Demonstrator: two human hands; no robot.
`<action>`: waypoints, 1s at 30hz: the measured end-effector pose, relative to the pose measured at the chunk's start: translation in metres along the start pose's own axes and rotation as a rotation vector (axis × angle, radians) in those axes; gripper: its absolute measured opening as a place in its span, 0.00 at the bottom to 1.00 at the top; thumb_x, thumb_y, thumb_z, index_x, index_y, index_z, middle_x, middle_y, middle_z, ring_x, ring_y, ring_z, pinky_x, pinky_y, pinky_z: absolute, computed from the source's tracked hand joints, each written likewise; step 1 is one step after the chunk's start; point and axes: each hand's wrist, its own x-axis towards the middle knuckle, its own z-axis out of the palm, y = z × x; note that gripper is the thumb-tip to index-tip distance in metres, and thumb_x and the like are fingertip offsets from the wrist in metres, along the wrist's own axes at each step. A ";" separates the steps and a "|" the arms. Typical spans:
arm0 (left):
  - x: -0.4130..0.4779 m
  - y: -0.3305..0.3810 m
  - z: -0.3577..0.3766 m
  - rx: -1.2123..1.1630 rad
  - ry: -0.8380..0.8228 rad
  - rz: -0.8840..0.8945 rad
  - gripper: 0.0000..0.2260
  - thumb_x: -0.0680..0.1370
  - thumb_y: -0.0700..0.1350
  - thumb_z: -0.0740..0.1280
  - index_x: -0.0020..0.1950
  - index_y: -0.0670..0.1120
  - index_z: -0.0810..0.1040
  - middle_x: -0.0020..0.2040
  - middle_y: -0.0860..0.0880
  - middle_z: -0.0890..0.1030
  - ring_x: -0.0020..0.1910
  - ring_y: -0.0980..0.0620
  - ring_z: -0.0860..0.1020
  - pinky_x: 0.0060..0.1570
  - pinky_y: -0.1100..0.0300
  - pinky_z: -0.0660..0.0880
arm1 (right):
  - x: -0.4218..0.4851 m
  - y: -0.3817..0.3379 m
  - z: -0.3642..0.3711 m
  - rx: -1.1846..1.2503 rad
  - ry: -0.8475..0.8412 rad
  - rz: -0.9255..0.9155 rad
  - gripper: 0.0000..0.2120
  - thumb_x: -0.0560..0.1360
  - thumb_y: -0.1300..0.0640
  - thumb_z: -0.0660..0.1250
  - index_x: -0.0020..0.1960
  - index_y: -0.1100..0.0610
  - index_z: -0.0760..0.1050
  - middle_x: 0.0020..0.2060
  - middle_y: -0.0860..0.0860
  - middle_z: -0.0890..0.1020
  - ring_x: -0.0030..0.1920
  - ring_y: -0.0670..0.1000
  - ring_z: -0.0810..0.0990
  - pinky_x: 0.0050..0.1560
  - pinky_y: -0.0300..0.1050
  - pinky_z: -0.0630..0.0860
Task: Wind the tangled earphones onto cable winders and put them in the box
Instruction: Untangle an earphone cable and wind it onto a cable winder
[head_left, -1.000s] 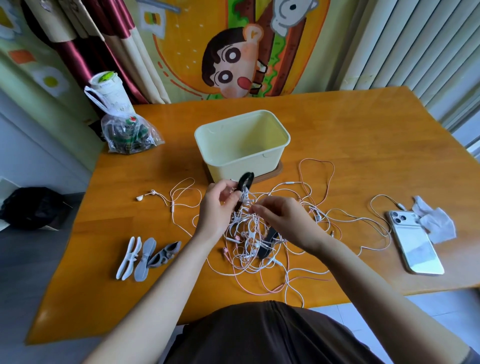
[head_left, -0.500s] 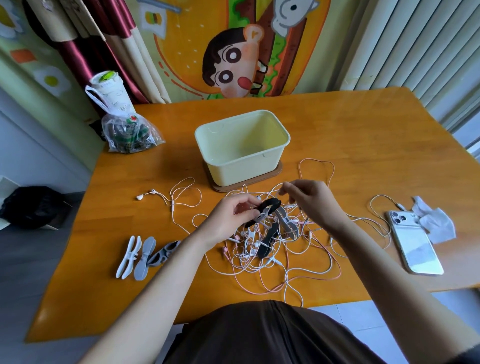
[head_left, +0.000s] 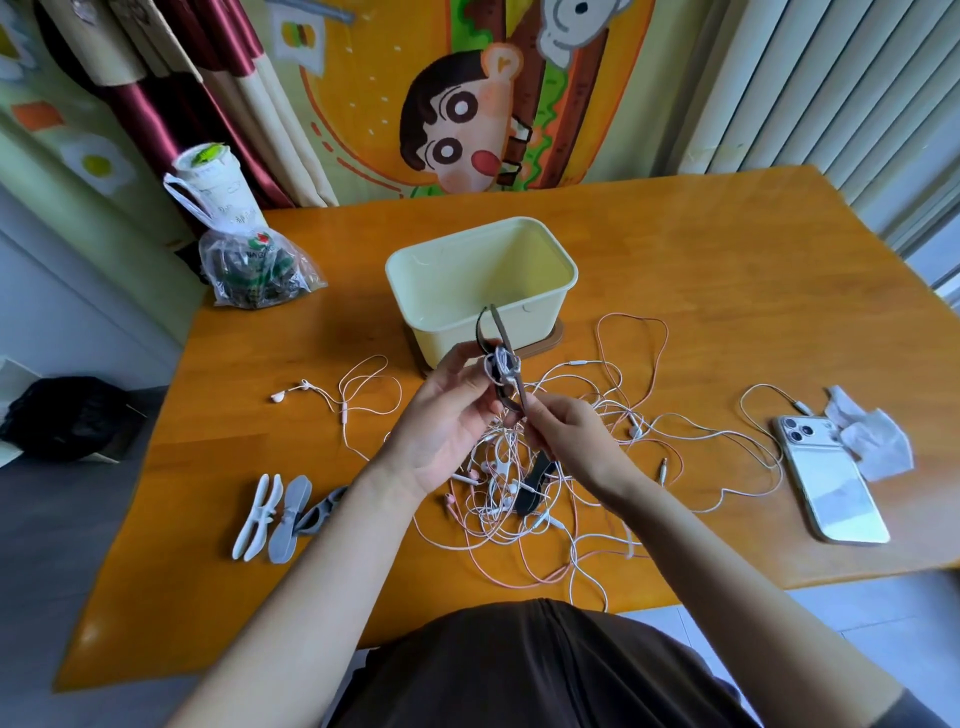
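tabletop (head_left: 727, 291): orange wood, bare across the far right; near edge runs just in front of the person.
earphone tangle (head_left: 613, 415): white and pink cables heaped centre-near; number of sets cannot be told. Loops spread right to the phone, one reaches the near edge.
box (head_left: 457, 332): one, cream, open top, on a brown base, just behind the tangle.
plastic bag (head_left: 254, 265): one, far left corner.
phone (head_left: 826, 478): one, face down, near the right edge; crumpled tissue (head_left: 867, 441) touching its far side.
left hand (head_left: 447, 415): fingers pinch the held winder at its wrapped middle.
right hand (head_left: 576, 441): pinches that winder's lower end.
spare winders (head_left: 280, 509): three, side by side near left, long axes roughly away from the person.
held winder (head_left: 501, 364): dark, above the tangle, long axis near upright, top end in front of the box's near wall, white cable wound round its middle.
black winder (head_left: 535, 483): one, lying in the tangle.
loose earbud (head_left: 279, 397): one, left of the tangle.
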 end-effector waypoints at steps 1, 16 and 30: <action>0.002 -0.001 -0.002 -0.027 0.026 0.017 0.11 0.71 0.38 0.63 0.43 0.50 0.83 0.41 0.50 0.83 0.41 0.54 0.75 0.35 0.68 0.72 | 0.000 0.001 0.002 0.004 0.013 -0.006 0.17 0.82 0.52 0.54 0.44 0.57 0.78 0.25 0.45 0.70 0.25 0.45 0.63 0.27 0.35 0.60; 0.019 -0.017 -0.042 0.929 0.399 0.274 0.06 0.78 0.36 0.65 0.52 0.45 0.77 0.44 0.50 0.77 0.42 0.56 0.75 0.48 0.61 0.75 | -0.007 0.004 0.003 -0.402 -0.080 -0.174 0.12 0.81 0.55 0.55 0.49 0.55 0.77 0.30 0.45 0.75 0.28 0.42 0.73 0.31 0.34 0.68; 0.011 -0.023 -0.048 1.361 0.007 0.048 0.07 0.78 0.39 0.66 0.53 0.50 0.79 0.52 0.47 0.73 0.51 0.51 0.74 0.52 0.64 0.72 | 0.009 0.006 -0.042 -0.592 0.015 -0.208 0.10 0.79 0.58 0.61 0.50 0.58 0.81 0.40 0.47 0.81 0.39 0.44 0.78 0.39 0.31 0.72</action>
